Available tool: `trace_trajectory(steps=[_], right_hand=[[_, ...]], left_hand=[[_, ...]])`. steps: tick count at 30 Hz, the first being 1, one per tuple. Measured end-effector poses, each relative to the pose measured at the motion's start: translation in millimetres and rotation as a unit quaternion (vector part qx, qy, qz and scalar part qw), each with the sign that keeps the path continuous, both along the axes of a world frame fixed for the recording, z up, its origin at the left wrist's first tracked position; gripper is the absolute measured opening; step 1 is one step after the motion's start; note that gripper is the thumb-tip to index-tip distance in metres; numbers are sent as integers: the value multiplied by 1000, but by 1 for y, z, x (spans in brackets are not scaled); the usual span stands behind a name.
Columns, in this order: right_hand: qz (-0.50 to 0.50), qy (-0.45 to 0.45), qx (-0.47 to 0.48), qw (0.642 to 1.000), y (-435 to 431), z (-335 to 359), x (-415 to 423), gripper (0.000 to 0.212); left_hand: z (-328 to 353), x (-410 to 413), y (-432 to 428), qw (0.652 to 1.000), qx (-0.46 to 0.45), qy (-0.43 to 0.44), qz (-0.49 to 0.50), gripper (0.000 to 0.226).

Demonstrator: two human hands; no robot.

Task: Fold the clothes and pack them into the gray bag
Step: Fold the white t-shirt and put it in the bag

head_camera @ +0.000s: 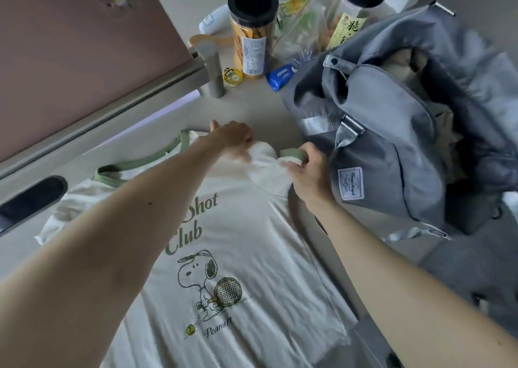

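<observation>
Hands: left hand point(232, 139) and right hand point(307, 171) both grasp the green-cuffed sleeve of the cream T-shirt point(252, 255), which lies print-up on the tabletop point(252, 104). Gray bag point(392, 143): open, just beside the sleeve.

A domestic room, by its clutter: a snack jar point(249, 31), blue biscuit packet point(280, 77) and flask point(213, 70) share a pale tabletop point(252, 106) with a printed T-shirt point(252, 255) and gray bag point(392, 132), beside a pink panel point(84, 45).

Left hand point(232, 139), right hand point(307, 177), both arms: bare.
Small dark spot point(150, 203) on left forearm point(140, 227), another on right forearm point(392, 269).
</observation>
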State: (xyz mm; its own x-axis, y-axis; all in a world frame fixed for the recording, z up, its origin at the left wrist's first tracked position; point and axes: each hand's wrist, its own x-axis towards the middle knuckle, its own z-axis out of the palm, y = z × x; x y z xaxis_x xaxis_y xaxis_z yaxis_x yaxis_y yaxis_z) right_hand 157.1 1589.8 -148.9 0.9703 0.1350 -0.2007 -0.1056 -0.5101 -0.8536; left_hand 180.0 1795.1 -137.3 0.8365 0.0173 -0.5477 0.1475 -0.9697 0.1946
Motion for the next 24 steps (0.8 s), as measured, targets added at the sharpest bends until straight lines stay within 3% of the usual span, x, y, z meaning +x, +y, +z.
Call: trace_trajectory(steps=[2, 4, 8, 11, 17, 22, 24], right_hand=[[-50, -14, 23, 998, -6, -1, -4, 16], [-98, 17, 11, 995, -9, -5, -6, 13], [-150, 135, 30, 979, -4, -19, -2, 28], [-166, 161, 46, 972, -2, -27, 2, 30], [-178, 165, 47, 969, -5, -27, 6, 24], [-124, 112, 50, 985, -13, -12, 2, 39], [-107, 97, 52, 988, -16, -5, 1, 37]], left_hand=[[-1, 1, 4, 993, -21, -112, 42, 11], [-4, 0, 10, 979, -48, -168, 110, 15], [-13, 2, 15, 983, -75, -93, 137, 29], [-14, 10, -2, 974, -119, -103, 161, 31], [-23, 34, -46, 993, -27, -109, 41, 52], [-22, 50, -69, 997, -13, -69, 21, 34], [-21, 53, -62, 992, -71, -102, 38, 26]])
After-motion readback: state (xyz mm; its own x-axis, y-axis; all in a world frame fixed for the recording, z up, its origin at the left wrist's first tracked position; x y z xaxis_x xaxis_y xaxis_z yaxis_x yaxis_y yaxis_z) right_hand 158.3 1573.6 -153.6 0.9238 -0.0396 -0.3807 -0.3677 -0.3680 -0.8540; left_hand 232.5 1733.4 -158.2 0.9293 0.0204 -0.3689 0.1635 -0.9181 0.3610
